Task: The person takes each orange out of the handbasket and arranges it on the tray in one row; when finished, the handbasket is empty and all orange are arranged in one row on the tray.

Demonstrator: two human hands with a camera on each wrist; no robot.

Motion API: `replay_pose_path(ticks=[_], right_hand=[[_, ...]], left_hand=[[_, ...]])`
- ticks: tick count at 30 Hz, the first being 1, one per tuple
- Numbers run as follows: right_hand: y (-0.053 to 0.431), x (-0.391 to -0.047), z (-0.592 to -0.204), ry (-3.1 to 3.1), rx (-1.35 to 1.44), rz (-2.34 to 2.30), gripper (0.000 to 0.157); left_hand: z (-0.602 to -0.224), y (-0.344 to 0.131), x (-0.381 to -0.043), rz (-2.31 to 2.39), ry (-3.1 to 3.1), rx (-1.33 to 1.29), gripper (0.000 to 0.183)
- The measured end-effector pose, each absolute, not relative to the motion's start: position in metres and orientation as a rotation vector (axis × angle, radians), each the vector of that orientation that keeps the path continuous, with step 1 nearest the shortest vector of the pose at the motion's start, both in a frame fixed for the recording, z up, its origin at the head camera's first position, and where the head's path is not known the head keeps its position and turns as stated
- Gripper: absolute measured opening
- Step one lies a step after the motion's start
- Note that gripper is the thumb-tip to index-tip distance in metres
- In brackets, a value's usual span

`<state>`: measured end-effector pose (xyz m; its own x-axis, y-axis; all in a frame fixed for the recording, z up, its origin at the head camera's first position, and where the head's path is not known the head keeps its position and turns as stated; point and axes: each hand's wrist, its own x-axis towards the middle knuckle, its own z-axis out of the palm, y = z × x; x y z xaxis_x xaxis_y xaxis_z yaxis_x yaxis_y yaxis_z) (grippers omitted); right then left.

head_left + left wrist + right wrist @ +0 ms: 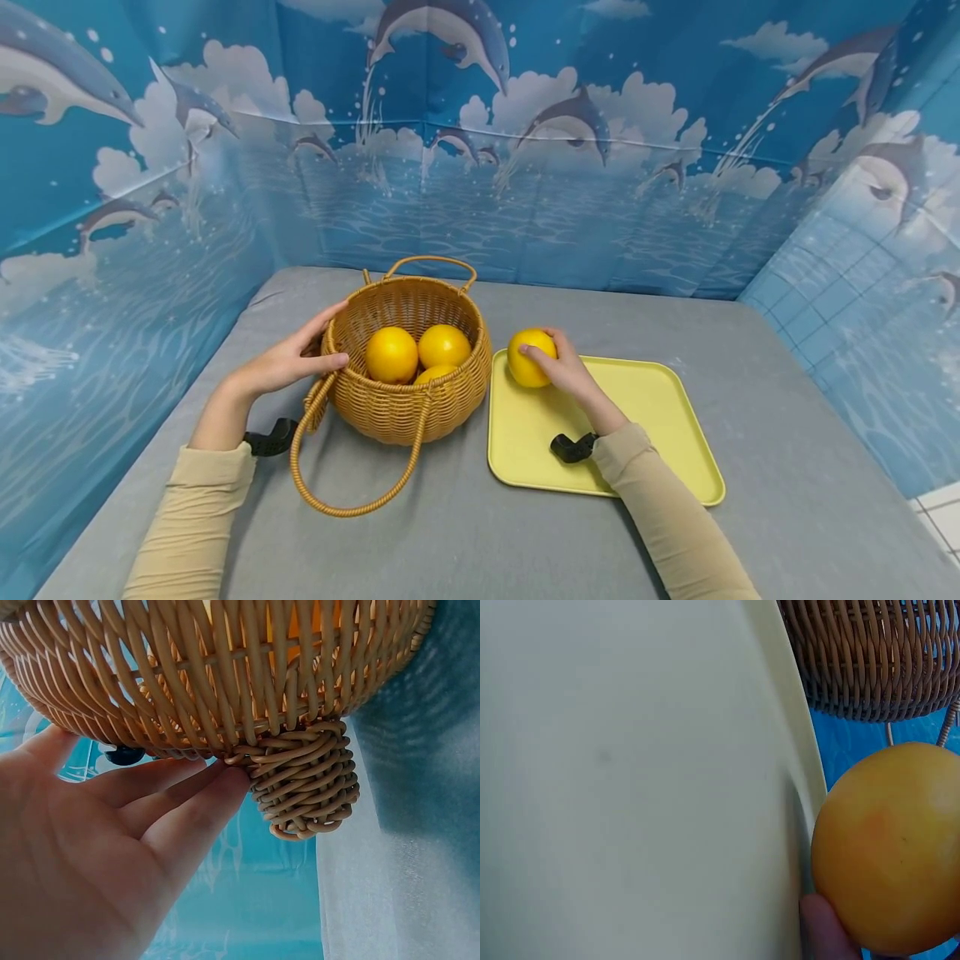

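A round wicker basket (408,417) stands at the centre left with several oranges (392,355) inside. My left hand (288,362) rests against its left side, thumb and fingers spread at the rim. In the left wrist view, nearly straight fingers (199,814) touch the woven wall beside a wicker loop (304,780). My right hand (566,371) grips another orange (527,358) above the left far corner of a yellow tray (637,417). In the right wrist view, a fingertip (829,930) presses on the orange (892,847); the other fingers are mostly hidden.
One basket handle (352,510) hangs forward onto the grey tabletop (450,542); the other handle (431,258) stands up at the back. A blue dolphin-print curtain (480,208) encloses the back and sides. Black camera mounts (573,448) sit at both wrists.
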<state>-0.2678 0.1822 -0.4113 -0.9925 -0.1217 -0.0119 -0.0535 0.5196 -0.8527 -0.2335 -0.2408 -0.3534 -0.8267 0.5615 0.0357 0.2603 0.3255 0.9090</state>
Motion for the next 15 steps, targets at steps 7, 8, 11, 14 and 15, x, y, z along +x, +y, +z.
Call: replay_pose_path(ticks=[7, 8, 11, 14, 15], right_hand=[[0.1819, -0.2668, -0.4133, 2.64, -0.105, -1.503, 0.071], [0.182, -0.2668, -0.4134, 2.619, -0.109, -1.512, 0.072], [0.182, -0.2663, -0.4115, 2.558, -0.13, -1.521, 0.076], [0.184, -0.265, -0.4079, 2.494, -0.147, -1.512, 0.079], [0.1851, -0.2648, -0.4066, 2.473, -0.163, -1.511, 0.081]], left_hand=[[-0.3531, -0.241, -0.233, 1.5, 2.31, 0.733, 0.077], [-0.353, -0.241, -0.2329, 1.498, 2.311, 0.733, 0.077], [-0.3528, -0.241, -0.2327, 1.491, 2.316, 0.733, 0.076], [-0.3526, -0.2406, -0.2326, 1.49, 2.315, 0.736, 0.076], [-0.3524, -0.2404, -0.2326, 1.491, 2.314, 0.736, 0.076]])
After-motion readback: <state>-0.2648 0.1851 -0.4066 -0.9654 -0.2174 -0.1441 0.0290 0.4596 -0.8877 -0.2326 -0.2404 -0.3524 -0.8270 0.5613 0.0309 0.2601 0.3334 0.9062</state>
